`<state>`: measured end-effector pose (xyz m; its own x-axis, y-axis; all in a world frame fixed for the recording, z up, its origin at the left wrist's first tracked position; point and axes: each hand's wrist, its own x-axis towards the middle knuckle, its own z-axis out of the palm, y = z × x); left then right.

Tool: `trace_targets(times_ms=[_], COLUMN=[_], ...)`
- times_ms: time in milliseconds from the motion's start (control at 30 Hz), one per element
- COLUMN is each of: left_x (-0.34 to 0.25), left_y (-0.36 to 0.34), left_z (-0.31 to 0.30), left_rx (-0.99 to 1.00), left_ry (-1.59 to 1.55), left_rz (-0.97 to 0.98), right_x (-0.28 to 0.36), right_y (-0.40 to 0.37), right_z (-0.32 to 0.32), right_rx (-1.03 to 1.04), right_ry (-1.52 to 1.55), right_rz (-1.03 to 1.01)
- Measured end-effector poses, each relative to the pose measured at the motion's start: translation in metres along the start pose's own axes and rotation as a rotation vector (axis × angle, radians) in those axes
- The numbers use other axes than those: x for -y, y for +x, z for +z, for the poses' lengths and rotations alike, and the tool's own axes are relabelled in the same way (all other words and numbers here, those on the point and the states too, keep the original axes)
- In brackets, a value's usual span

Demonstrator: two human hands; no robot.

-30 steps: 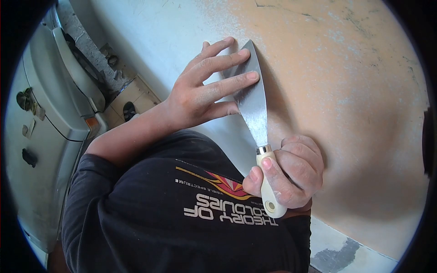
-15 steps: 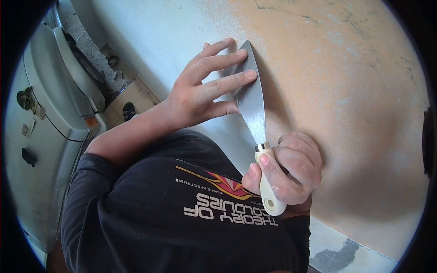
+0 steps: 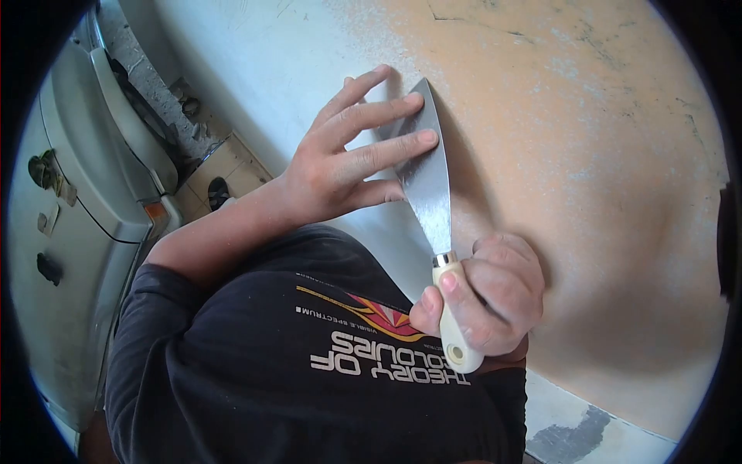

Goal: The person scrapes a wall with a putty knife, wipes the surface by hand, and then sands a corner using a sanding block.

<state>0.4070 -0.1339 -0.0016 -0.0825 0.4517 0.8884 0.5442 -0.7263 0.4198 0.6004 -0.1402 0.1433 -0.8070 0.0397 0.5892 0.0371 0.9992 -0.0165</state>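
My right hand (image 3: 498,298) is closed around the cream handle of a putty knife (image 3: 433,185), thumb lying along the handle. Its wide metal blade points up and away from me, the far corner close to the wall surface (image 3: 587,155). My left hand (image 3: 332,158) has its fingers stretched and spread, with two fingertips resting on the flat of the blade. The left thumb is at the blade's near side edge. Both hands look dusty. The wall has a worn orange-tan area with pale specks and dark cracks, beside a whitish area.
On the left stands a light-coloured car (image 3: 85,224) with an orange side lamp (image 3: 157,210) and leaves on it. Beyond it, rubble (image 3: 135,54) and floor tiles (image 3: 232,166) show, with a shoe (image 3: 219,192) on the tiles. A grey patch (image 3: 572,433) marks the lower right.
The putty knife and my right hand have shifted slightly down toward my body. My left fingertips stay on the blade, spread a little wider.
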Motion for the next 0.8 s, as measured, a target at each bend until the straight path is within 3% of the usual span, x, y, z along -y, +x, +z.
trace_targets(times_ms=[500, 800], left_x=[0.005, -0.001], left_y=[-0.001, 0.002], left_z=[0.002, 0.000], left_rx=[-0.045, -0.011], left_ry=[-0.026, -0.025], left_rz=[-0.006, -0.009], right_x=[0.000, 0.000], right_y=[0.002, 0.004], right_z=[0.002, -0.005], right_rx=[-0.017, -0.013], right_ry=[0.039, 0.054], right_rz=[0.075, 0.016])
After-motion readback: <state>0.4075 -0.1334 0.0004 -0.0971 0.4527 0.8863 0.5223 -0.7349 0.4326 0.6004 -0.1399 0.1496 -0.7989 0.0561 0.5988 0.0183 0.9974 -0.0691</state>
